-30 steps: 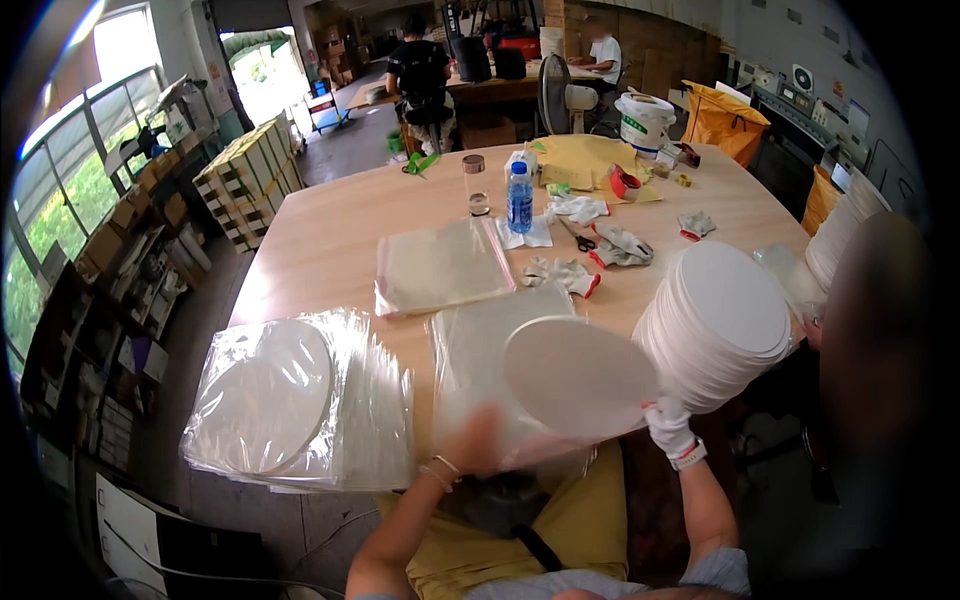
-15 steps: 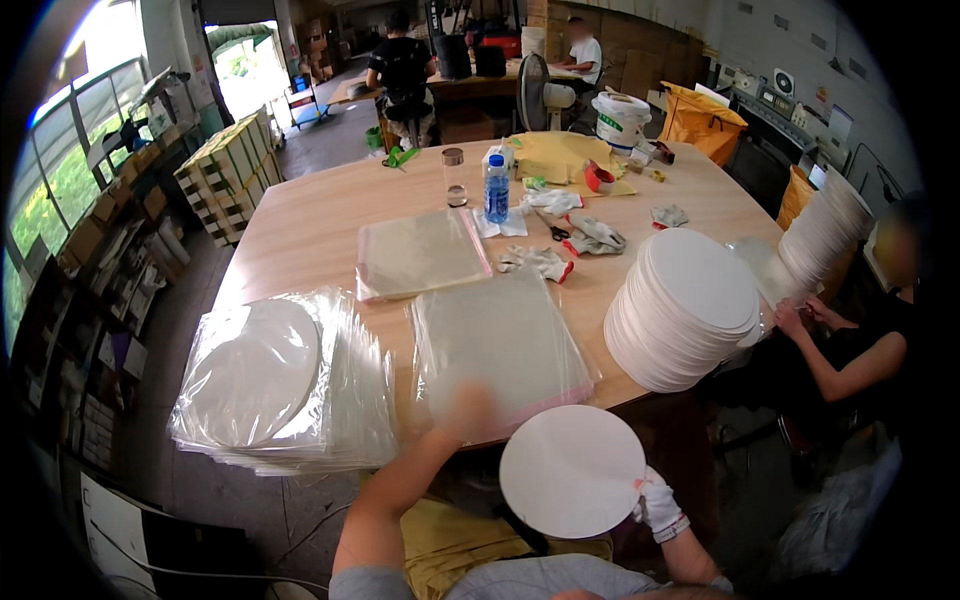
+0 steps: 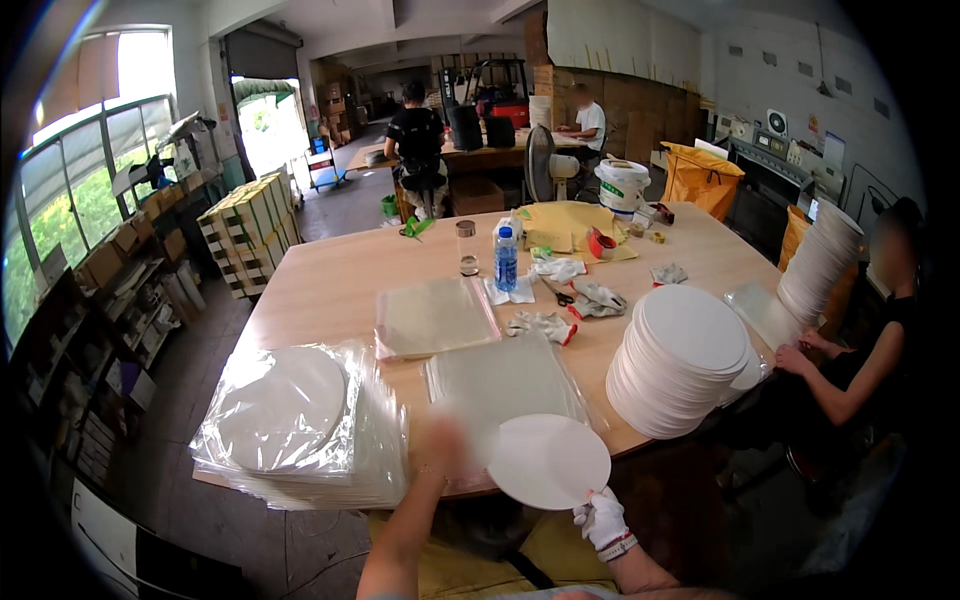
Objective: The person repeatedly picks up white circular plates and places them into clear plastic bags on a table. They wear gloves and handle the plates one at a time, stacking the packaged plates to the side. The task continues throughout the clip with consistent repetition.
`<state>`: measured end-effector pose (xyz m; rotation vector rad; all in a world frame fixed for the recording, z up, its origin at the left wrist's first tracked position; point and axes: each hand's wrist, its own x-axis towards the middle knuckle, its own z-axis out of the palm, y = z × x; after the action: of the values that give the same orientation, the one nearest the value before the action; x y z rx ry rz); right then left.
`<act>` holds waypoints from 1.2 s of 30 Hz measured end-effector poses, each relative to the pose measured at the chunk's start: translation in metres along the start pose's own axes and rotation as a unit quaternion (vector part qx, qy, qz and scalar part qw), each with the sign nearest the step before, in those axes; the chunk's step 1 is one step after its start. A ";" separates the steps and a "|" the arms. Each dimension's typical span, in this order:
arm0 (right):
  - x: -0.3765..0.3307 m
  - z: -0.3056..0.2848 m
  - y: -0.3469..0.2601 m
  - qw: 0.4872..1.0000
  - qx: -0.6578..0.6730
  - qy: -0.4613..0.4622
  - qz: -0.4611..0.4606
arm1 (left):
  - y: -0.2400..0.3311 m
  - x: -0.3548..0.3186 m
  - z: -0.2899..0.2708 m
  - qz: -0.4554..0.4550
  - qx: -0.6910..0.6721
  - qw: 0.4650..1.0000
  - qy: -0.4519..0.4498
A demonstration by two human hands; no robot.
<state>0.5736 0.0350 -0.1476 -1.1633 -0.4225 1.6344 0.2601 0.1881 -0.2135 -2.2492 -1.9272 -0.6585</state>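
My gloved right hand [image 3: 601, 517] grips a white round disc [image 3: 550, 462] by its near edge, thumb on top. The disc is tilted and overlaps the near right part of a stack of clear flat plastic bags [image 3: 505, 385]. Bare and smeared by motion, my left hand [image 3: 443, 450] is over the near left corner of those bags; its fingers cannot be made out. Left of it lies a pile of discs packed in clear bags [image 3: 275, 410]. A tall stack of bare white discs [image 3: 690, 330] stands to the right.
Farther back lie another clear bag stack [image 3: 440, 315], work gloves [image 3: 540, 327], scissors [image 3: 558, 293], a blue-labelled bottle [image 3: 506, 260], a glass jar [image 3: 467, 250] and yellow sheets [image 3: 565, 228]. At the right, a seated person [image 3: 850, 370] works beside a leaning disc stack [image 3: 820, 262].
The view has tilted upward, so the table sits lower in it. My right hand has brought the disc farther over the bags, and my left hand has moved toward their near left corner.
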 end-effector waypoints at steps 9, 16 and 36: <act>-0.003 0.038 0.005 0.992 0.116 0.050 0.006 | 0.039 -0.020 -0.013 0.044 -0.165 0.985 0.036; -0.002 0.056 0.001 0.992 0.119 0.043 0.027 | 0.128 -0.035 0.024 -0.310 -0.656 0.685 0.069; 0.081 0.056 0.028 0.990 0.120 -0.075 0.002 | 0.164 -0.157 0.075 -0.400 -0.754 0.518 -0.053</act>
<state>0.5118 0.1099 -0.1807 -0.8662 -0.3092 1.7293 0.4211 0.0399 -0.3098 -1.0892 -2.7879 -3.4372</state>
